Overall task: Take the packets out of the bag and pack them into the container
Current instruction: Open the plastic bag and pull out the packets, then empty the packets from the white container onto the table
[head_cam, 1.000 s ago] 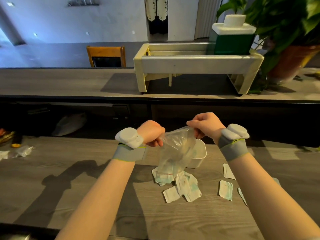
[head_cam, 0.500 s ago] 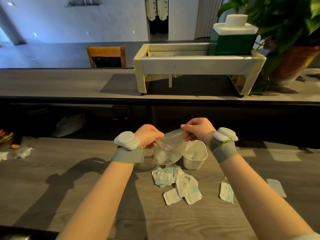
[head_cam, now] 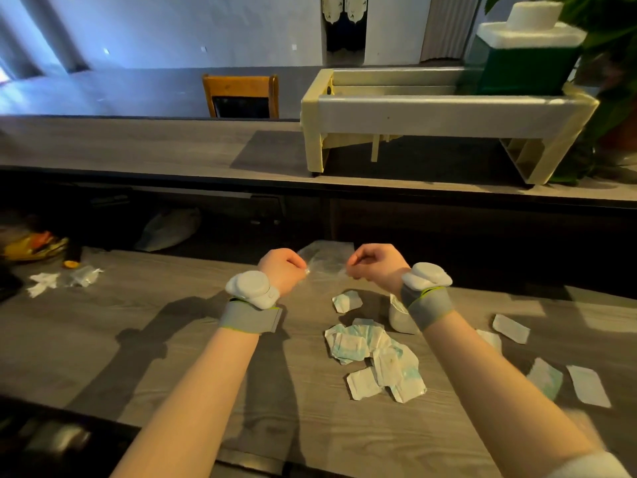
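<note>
Left hand point(head_cam: 282, 270) and right hand point(head_cam: 375, 267) each pinched an edge of the clear bag point(head_cam: 325, 260), holding it stretched above the tabletop point(head_cam: 138, 339); it looked empty. The packets point(head_cam: 372, 357) lay heaped below, with strays well off to the right. The container point(head_cam: 396, 320) stood just beyond the heap, half hidden by a wristband point(head_cam: 427, 305). Whether any packets were inside could not be told. Likely trouble: a forearm sweeping strays off the tabletop, or tipping the light container on a reach past it.
</note>
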The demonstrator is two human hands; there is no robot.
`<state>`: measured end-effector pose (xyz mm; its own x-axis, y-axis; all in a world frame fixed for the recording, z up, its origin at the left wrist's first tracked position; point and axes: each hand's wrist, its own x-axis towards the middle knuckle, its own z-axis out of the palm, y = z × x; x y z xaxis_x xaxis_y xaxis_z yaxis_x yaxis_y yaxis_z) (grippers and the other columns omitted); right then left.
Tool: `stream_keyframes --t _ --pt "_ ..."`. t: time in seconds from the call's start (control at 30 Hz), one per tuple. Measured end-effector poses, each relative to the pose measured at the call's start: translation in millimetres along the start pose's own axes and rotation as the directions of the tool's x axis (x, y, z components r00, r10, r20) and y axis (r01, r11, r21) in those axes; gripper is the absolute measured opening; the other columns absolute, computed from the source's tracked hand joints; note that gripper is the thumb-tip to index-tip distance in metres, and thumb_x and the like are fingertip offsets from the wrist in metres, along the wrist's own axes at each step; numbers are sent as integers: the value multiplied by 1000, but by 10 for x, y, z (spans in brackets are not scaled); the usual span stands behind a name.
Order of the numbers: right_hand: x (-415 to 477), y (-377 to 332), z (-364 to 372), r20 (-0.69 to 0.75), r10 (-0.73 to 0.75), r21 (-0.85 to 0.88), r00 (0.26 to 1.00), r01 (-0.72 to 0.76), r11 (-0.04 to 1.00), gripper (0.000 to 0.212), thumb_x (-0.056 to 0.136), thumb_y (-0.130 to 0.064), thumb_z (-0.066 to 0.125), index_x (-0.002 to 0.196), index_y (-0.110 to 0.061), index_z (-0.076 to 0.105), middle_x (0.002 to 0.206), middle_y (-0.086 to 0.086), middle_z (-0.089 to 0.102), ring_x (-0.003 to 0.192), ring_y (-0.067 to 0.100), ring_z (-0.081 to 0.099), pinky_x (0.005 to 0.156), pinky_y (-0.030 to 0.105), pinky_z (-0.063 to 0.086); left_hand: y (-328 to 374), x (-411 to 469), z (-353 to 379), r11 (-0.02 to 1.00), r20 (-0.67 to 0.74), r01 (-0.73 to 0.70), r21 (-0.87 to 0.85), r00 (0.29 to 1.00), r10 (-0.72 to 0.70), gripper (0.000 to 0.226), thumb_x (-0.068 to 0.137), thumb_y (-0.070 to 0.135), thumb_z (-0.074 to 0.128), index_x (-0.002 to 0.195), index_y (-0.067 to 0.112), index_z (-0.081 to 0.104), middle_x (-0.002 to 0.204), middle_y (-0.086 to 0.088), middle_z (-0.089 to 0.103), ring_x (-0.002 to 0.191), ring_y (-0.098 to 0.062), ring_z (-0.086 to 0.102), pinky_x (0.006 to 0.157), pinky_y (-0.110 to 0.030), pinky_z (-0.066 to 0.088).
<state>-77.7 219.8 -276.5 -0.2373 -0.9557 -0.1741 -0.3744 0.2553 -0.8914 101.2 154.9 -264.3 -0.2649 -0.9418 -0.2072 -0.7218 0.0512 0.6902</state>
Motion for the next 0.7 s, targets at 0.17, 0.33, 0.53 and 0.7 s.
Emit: stream_keyframes --t 0.17,0.33,0.53,0.7 --pt "44 365 462 185 99 -36 978 -94 995 23 79 1 68 90 -19 69 97 7 70 79 12 60 75 30 52 -496 1 132 993 -53 113 23 992 -112 24 86 5 57 106 -1 69 114 -17 69 109 -29 62 77 -20 39" --pt "-13 659 860 347 203 -207 916 -137 969 46 82 -3 66 126 -12 60 125 6 63 114 20 60 87 22 47 -1025 15 355 968 94 186 167 975 -203 32 87 0 52 117 -4 63 125 -19 63 120 -31 56 96 -24 38" --pt "-63 896 1166 468 309 -362 828 -139 922 51 83 -13 66 132 -14 53 111 6 65 100 21 61 90 33 51 -1477 41 508 869 206 287 403 897 -392 20 84 19 52 65 22 56 76 -2 52 70 -16 49 63 -18 37" --pt "-57 931 1247 486 330 -277 809 -216 936 54 86 -7 60 138 -14 48 91 7 63 59 8 56 66 19 50 -1489 84 456 847 223 297 441 878 -424 34 89 18 45 58 24 36 62 2 34 74 -16 42 45 -14 21"
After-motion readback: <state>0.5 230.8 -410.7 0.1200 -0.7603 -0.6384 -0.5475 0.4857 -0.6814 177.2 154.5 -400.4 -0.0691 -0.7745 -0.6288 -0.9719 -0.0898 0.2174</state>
